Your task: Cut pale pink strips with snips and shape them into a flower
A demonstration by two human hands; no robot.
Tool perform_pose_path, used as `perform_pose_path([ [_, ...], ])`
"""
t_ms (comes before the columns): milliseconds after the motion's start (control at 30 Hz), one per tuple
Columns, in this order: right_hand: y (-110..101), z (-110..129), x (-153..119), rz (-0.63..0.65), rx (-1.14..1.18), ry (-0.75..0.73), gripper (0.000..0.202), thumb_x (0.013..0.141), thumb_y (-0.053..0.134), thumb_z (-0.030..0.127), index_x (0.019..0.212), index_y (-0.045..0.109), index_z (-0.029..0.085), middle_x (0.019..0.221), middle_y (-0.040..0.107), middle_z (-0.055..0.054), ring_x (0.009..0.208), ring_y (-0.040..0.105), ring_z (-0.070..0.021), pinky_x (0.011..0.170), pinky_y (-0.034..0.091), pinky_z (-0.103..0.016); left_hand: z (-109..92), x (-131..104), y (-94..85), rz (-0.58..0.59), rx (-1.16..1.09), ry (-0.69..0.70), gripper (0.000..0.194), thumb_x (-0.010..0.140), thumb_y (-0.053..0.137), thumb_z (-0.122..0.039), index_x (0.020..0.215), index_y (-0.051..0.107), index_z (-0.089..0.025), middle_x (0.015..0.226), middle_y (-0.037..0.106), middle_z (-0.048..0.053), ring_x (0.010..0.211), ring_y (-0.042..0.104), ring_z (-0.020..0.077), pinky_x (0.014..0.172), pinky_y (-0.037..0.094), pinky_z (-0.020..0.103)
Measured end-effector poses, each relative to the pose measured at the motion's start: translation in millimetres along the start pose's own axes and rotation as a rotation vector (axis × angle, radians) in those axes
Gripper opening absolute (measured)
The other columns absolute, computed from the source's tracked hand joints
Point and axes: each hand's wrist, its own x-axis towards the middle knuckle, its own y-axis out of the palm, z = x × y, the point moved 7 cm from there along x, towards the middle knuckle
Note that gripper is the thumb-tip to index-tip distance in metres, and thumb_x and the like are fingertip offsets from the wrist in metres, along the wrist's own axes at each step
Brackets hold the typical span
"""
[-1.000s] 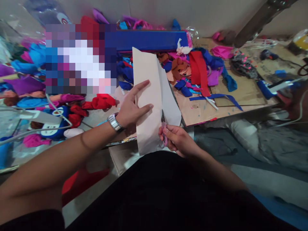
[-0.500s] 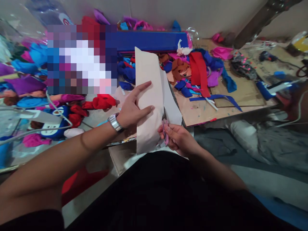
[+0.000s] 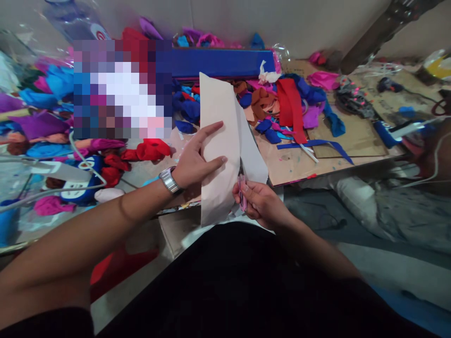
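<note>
A pale sheet of paper or card [image 3: 220,108] hangs over the table's near edge, with a cut running down its right side. My left hand [image 3: 197,157], a metal watch at its wrist, lies on the sheet with thumb and forefinger spread; its other fingers are mostly hidden. Low on the sheet's right side, my right hand [image 3: 259,199] grips pink-handled scissors [image 3: 242,192], whose blades point up along the cut. Right of the blades, a white flap [image 3: 252,150] slants away from the sheet.
Colourful fabric scraps [image 3: 269,105] lie behind and right of the sheet, more at the left. A long blue box [image 3: 218,63] stands at the back. A blue-and-white device [image 3: 79,180] and cable lie left. Brown cardboard [image 3: 348,136] is at right.
The camera view has shifted very slightly. Both hands, the sheet and the scissors keep nearly the same places relative to each other.
</note>
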Motion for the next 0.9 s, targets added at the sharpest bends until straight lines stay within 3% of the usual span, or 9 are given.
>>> perform_pose_path([
  [200,2.0,-0.6,-2.2,-0.018,-0.001,0.018,0.043,0.083,0.086,0.054,0.089,0.069,0.015,0.072,0.063,0.003,0.041,0.038,-0.0012,0.036,0.018,-0.018,-0.7,-0.7,0.9,0.001,0.002,-0.015,0.086,0.084,0.083,-0.060,0.156,0.050,-0.026,0.160,0.055,0.015,0.147,0.055,0.0345,0.129,0.042,0.054],
  [533,0.9,6.3,-2.3,0.036,-0.010,-0.007,0.034,0.097,0.071,0.050,0.100,0.071,0.016,0.080,0.065,0.002,0.038,0.030,0.0001,0.036,0.016,-0.022,-11.0,-2.2,3.1,0.014,0.024,0.014,0.086,0.084,0.083,-0.059,0.157,0.051,-0.026,0.159,0.056,0.014,0.147,0.055,0.0344,0.127,0.045,0.052],
  [900,1.5,6.5,-2.3,0.016,0.007,-0.022,0.037,0.093,0.076,0.052,0.098,0.071,0.016,0.079,0.065,0.003,0.037,0.032,0.0006,0.036,0.017,-0.021,-12.4,-2.7,3.3,0.007,0.024,0.015,0.087,0.083,0.085,-0.057,0.157,0.051,-0.026,0.158,0.056,0.014,0.146,0.056,0.0345,0.126,0.046,0.053],
])
